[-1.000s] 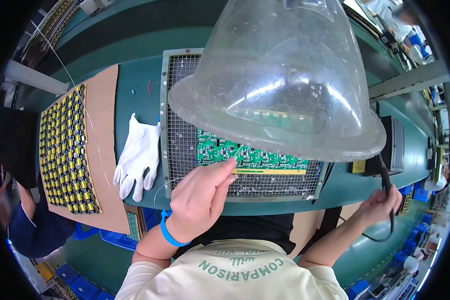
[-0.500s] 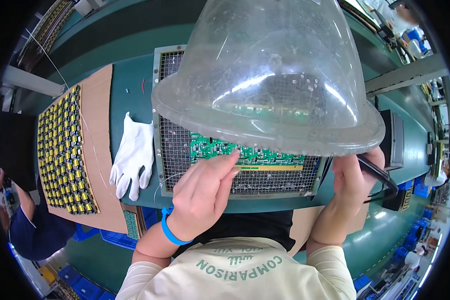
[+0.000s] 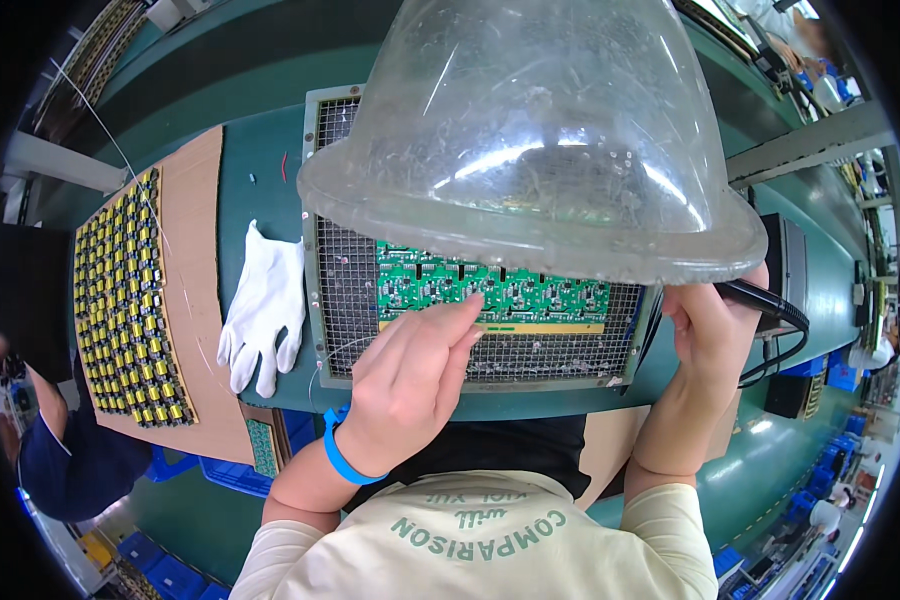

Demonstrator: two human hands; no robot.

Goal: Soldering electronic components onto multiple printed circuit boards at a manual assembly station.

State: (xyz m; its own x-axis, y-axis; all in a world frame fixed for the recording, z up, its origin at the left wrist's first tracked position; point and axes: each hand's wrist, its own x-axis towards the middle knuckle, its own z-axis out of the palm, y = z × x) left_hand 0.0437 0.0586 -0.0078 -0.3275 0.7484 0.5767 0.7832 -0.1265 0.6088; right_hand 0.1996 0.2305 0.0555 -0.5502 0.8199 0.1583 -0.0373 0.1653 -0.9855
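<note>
A green circuit board panel (image 3: 400,290) with a tan edge strip lies on a wire-mesh tray (image 3: 346,330). My left hand (image 3: 405,375) rests over the board's near edge, fingers pinched on a thin solder wire (image 3: 92,108) that seems to trail in from the left. Its fingertips point at the parts on the board. My right hand (image 3: 710,325) closes around the black handle of a corded soldering iron (image 3: 745,292), under the near right rim of a clear plastic hood (image 3: 540,120). The hood hides the iron's tip and blurs the board's far part.
A white glove (image 3: 267,300) lies left of the tray. Beyond it, rows of yellow-and-black components (image 3: 120,300) stand on cardboard (image 3: 192,220). A black box (image 3: 785,260) sits at the right, near the iron's looped cable. Another person's dark sleeve (image 3: 70,450) shows at far left.
My right hand has shifted slightly away from me. The hood's near rim sits higher in the picture, showing more of the board. My left hand has barely moved.
</note>
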